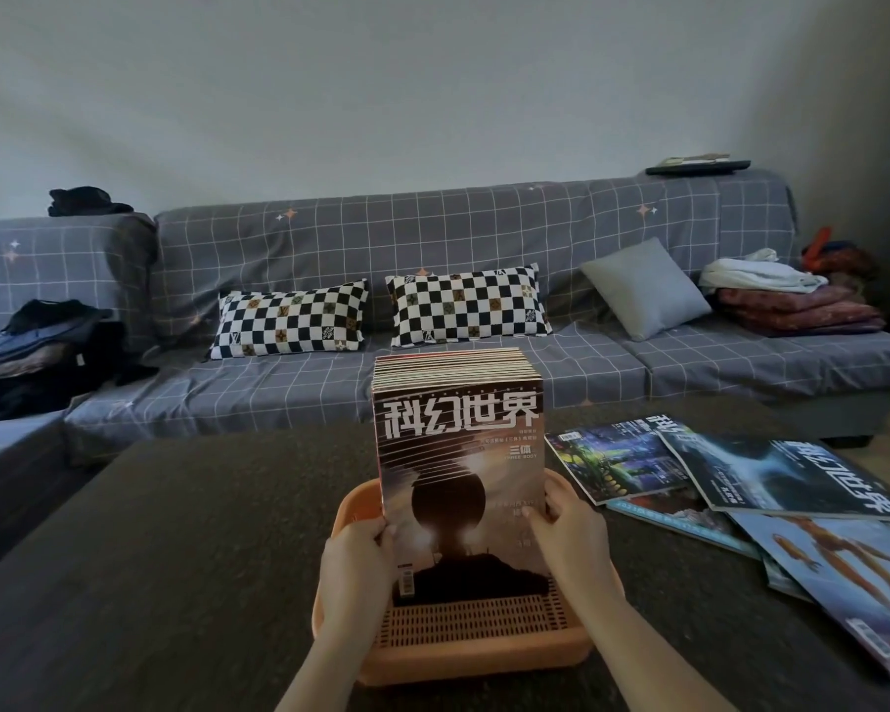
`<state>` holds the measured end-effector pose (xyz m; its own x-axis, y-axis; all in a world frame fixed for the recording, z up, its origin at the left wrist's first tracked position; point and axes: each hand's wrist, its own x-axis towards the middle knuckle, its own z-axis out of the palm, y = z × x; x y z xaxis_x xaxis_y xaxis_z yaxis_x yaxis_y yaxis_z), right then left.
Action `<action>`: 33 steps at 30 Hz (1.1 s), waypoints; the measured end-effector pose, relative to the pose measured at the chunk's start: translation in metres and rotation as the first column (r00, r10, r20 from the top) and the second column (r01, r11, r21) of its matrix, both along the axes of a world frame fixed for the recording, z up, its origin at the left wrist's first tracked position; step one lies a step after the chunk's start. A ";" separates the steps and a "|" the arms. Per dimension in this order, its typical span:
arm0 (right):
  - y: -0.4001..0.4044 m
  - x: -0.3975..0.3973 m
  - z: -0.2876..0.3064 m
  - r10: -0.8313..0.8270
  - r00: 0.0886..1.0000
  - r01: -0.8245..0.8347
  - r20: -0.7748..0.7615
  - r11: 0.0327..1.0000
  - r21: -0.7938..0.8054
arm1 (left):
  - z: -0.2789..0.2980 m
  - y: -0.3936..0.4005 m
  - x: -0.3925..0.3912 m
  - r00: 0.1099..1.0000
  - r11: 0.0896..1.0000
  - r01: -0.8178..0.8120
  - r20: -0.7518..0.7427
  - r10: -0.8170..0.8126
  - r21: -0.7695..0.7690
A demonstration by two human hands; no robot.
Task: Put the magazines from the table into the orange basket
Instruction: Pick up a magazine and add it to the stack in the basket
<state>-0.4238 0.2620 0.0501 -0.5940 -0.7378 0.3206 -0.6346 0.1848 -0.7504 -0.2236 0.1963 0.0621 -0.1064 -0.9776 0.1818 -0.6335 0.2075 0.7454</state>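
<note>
Most of the magazines already stand upright as one thick stack (pixel 456 403) in the orange basket (pixel 463 644), at lower centre of the frame, with the front cover facing the camera and the page edges showing along the top. Both hands are on the front magazine: the left hand (pixel 356 562) curls round its left edge, thumb on the cover, and the right hand (pixel 569 526) grips its right edge with fingers lying across the cover. By my reading, the front issue is being settled against the rest, so that step is nearly finished.

What is left lies at the right of the frame on the dark counter (pixel 176 531): a loose spread of magazines (pixel 741 485), overlapping one another and well apart from the basket. I count four covers plainly, and a fifth sliver seems to peek out under the lowest one, though the overlap makes that uncertain. The stack in the basket looks like well over a dozen issues; the spines are too fine to count exactly. One basket, two hands, one spread still to move
</note>
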 end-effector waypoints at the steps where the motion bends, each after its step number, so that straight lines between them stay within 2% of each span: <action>1: 0.000 0.000 0.000 0.001 1.000 -0.001 -0.010 1.000 0.000 | 0.001 0.001 0.001 1.000 1.000 0.010 0.000 -0.010 -0.005; 4: -0.001 -0.002 -0.001 0.006 0.999 -0.006 -0.032 1.000 0.006 | 0.000 0.001 0.001 0.999 0.999 0.034 0.002 -0.034 0.004; 8: -0.001 -0.003 -0.001 0.037 0.999 -0.038 0.032 0.999 0.027 | 0.001 0.005 -0.001 0.999 0.999 -0.031 0.036 0.031 0.012; 15: 0.018 -0.007 0.000 0.031 0.991 -0.023 0.131 0.998 -0.061 | -0.004 0.019 -0.005 0.993 0.999 -0.040 -0.107 0.043 0.036; 17: 0.026 -0.006 0.000 0.040 0.992 -0.033 0.121 0.997 -0.065 | -0.004 0.023 -0.011 0.989 0.999 0.008 -0.145 0.000 0.050; 24: 0.056 -0.010 0.001 0.015 0.997 -0.010 0.075 0.998 -0.068 | -0.005 0.039 -0.052 0.965 0.968 0.250 -0.089 -0.248 0.009; 28: 0.079 -0.029 0.004 -0.020 0.995 0.031 0.100 0.994 -0.109 | -0.001 0.054 -0.092 0.919 0.928 0.372 -0.156 -0.362 0.038; 33: 0.108 -0.063 0.004 -0.105 0.990 0.116 0.091 0.987 -0.114 | -0.001 0.074 -0.146 0.850 0.858 0.513 -0.154 -0.504 0.020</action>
